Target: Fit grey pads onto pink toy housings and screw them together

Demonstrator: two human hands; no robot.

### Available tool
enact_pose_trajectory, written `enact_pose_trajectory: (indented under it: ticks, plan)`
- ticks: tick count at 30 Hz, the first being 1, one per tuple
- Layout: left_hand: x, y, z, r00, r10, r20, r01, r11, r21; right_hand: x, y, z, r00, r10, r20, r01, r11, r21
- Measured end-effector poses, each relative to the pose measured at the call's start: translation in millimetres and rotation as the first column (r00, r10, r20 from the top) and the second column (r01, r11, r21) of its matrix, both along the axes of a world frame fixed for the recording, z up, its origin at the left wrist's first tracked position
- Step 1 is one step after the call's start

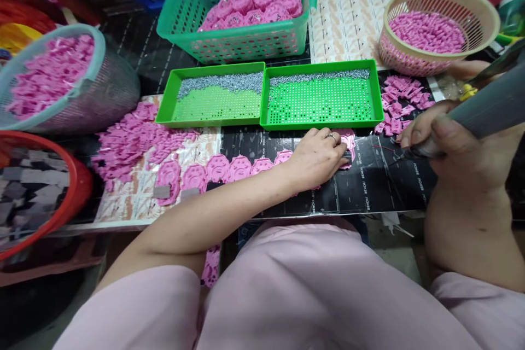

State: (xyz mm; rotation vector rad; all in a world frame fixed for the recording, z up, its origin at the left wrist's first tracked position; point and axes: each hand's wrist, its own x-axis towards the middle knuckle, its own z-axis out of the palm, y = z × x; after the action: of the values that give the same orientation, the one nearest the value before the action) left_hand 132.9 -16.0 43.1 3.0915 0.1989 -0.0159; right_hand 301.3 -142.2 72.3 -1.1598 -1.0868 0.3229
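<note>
My left hand (320, 158), a ring on one finger, reaches across a row of scalloped pink plastic shells (217, 168). Its bent fingers grip the shell at the right end of the row (349, 149), covering much of it. In my right hand (463, 147) is a grey electric screwdriver (492, 95), held tilted with its thin tip pointing down and left, apart from the shells. Grey square pads (162, 192) lie on the leftmost shells. Behind the row, two green trays (322, 124) hold small silver screws (221, 83).
Loose small pink parts (131, 139) are heaped on the left, with more (404, 101) by the right tray. A green basket (238, 46) of assembled pink pieces stands behind. Around the sides are a teal basket (118, 76), a cream basket (479, 11) and a red tub (80, 180).
</note>
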Motion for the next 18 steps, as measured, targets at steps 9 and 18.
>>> enact_pose_trajectory:
  ticks: [9, 18]
  plan:
    - [-1.6, 0.8, -1.7, 1.0, 0.003, 0.015, -0.003, 1.0, -0.015, 2.7, 2.2, -3.8, 0.998, 0.058, -0.001, -0.058, 0.998, 0.022]
    - [3.3, -1.0, 0.6, 1.0, -0.009, -0.004, 0.009, 1.0, 0.02, 0.7, 0.7, -3.0, 0.998, 0.054, -0.009, -0.054, 0.998, 0.01]
